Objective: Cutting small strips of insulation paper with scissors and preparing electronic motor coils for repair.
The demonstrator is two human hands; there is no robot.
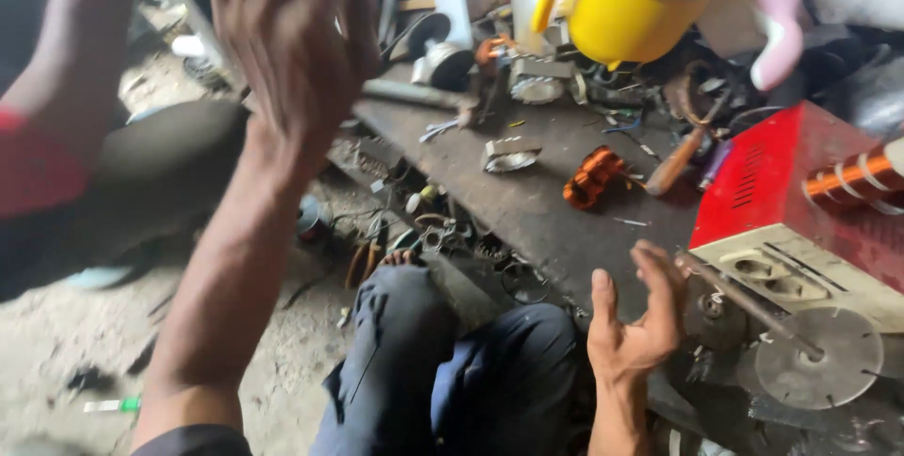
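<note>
Working posture: seated on the ground beside a low workbench (527,202); both hands are raised and neither holds anything.
Step in hand: judged to be a pause between handling actions, since no tool or part is gripped.
Next move: judged to call for a lowering reach to the bench surface, with care taken around the loose parts near the right hand.
Red metal box (782,192): one, at the right end of the bench, with a cream socket panel below it.
Yellow mug (626,8): one, dark inside, at the top of the view; what supports it cannot be told.
Left hand (292,37): one, raised high and blurred, fingers loosely spread, touching nothing.
Right hand (640,310): one, palm open and fingers curled upward, empty, just beside a metal rod (744,301).
Grey disc (819,357): one, on the end of that rod.
Copper winding (591,178): one on the bench; a second copper coil (852,178) lies on the red box.
</note>
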